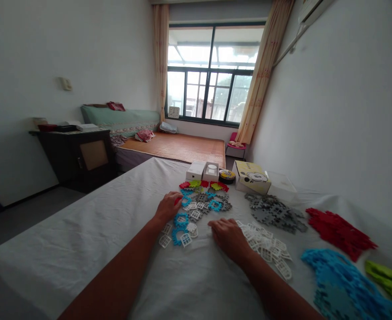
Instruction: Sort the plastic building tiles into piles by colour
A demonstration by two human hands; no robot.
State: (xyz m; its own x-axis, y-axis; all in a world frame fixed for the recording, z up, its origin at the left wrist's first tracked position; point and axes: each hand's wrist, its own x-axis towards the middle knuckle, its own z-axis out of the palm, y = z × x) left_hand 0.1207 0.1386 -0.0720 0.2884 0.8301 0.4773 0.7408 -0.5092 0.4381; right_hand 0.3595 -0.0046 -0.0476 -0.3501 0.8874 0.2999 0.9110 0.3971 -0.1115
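My left hand (169, 205) rests knuckles-up at the left edge of a mixed heap of interlocking plastic pieces (204, 201); its fingers curl over a red piece there. My right hand (228, 237) lies palm-down on the white sheet (92, 231), fingers curled, between small white window-shaped pieces (185, 239) and a larger pile of white pieces (269, 249). Blue ring pieces (180, 220) lie between the two hands. What, if anything, the right fingers hold is hidden.
Sorted piles lie to the right: grey (275, 213), red (338, 231), blue (342, 284), green (389, 280). Small white boxes (203, 170), a round tin (227, 176) and a yellow cartoon box (251, 177) stand behind. A dark cabinet (79, 155) and a bed (176, 146) are beyond.
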